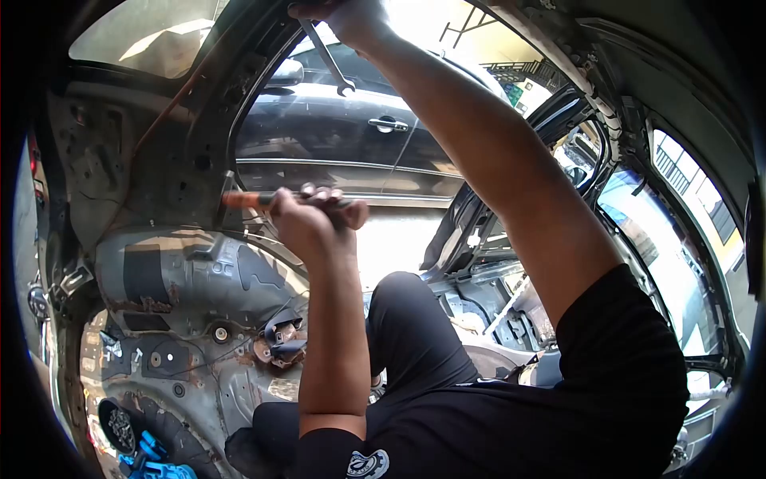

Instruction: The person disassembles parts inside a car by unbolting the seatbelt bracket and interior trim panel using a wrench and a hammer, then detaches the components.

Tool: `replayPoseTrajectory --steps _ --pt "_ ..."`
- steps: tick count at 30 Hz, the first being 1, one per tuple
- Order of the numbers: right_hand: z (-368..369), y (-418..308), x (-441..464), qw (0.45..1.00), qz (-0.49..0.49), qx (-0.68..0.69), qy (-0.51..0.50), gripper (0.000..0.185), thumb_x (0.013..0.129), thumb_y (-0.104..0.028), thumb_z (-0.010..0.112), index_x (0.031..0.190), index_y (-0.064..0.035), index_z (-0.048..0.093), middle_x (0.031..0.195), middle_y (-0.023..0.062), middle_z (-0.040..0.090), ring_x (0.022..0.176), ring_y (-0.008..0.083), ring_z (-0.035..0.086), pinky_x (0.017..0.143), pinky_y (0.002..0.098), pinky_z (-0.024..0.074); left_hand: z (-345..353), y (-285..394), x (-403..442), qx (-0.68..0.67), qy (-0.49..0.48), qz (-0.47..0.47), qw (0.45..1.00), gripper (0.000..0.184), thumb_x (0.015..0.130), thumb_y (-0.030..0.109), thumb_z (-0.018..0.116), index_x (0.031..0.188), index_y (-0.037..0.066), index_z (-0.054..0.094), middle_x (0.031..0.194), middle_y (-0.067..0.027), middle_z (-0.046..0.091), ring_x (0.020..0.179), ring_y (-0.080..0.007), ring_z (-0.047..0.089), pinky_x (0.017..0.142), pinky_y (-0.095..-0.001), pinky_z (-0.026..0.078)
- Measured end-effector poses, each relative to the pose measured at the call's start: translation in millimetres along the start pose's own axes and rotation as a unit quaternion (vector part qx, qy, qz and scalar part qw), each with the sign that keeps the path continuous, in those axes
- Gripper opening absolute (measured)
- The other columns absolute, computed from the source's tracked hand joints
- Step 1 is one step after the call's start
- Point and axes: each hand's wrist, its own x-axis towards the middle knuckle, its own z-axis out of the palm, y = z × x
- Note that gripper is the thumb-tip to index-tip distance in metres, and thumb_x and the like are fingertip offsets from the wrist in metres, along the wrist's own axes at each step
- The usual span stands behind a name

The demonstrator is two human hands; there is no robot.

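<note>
My left hand [315,211] is closed around the orange-and-dark handle of a hammer [247,199], near the middle of the view. The hammer's metal head is at the left end, beside the dark inner body panel, and the hand is slightly blurred. At the top edge, my right hand [355,20] is raised to the upper frame of the car opening, its fingers closed at the upper end of a metal wrench [325,60]. The wrench's open jaw hangs down to the right. Part of this hand is cut off by the frame's edge.
Around me is a stripped car body with a bare metal floor [231,383]. A dark car door [335,136] stands outside the opening. At bottom left are a container of small metal parts [120,427] and a blue object [159,467]. My bent knee [411,311] is below.
</note>
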Motion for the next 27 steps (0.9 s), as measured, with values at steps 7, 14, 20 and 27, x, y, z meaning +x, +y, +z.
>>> replayPoseTrajectory --steps 7,14,20,27 --pt "-8 10 12 0.989 -0.018 0.137 -0.059 0.062 0.07 -0.028 0.094 0.119 -0.0022 0.067 0.109 0.0145 0.074 0.099 0.0271 0.069 0.089 0.039 0.0537 51 -31 -20 0.174 -0.221 -0.113 0.953 0.017 0.11 0.027 0.048 0.118 0.012 0.047 0.084 -0.0038 0.049 0.056 -0.0076 0.046 0.046 -0.0239 0.042" --pt "-1 41 -32 0.992 0.055 0.017 -0.116 0.053 0.071 -0.032 0.091 0.109 -0.0009 0.071 0.096 0.0133 0.076 0.087 0.0276 0.071 0.079 0.0394 0.0564 -83 24 -19 0.295 -0.049 0.02 0.954 0.018 0.107 0.02 0.053 0.117 0.007 0.047 0.071 -0.0028 0.053 0.047 -0.0125 0.052 0.041 -0.0307 0.045" --pt "-16 83 -94 0.987 0.073 -0.014 -0.146 0.045 0.076 -0.03 0.086 0.107 -0.0001 0.071 0.094 0.0145 0.075 0.084 0.0276 0.072 0.077 0.0395 0.0573 -312 127 -138 0.77 0.211 0.202 0.567 0.054 0.094 0.015 0.068 0.144 0.002 0.054 0.1 -0.0205 0.072 0.078 -0.0297 0.072 0.075 -0.0392 0.057" --pt "-18 84 -109 0.984 0.077 -0.031 -0.161 0.037 0.081 -0.028 0.081 0.104 0.0008 0.072 0.092 0.0159 0.075 0.08 0.0276 0.072 0.074 0.0396 0.0583 -425 200 -217 0.74 0.549 0.087 0.378 0.057 0.092 0.022 0.068 0.147 0.017 0.055 0.105 -0.0248 0.073 0.101 -0.0451 0.07 0.088 -0.0542 0.054"
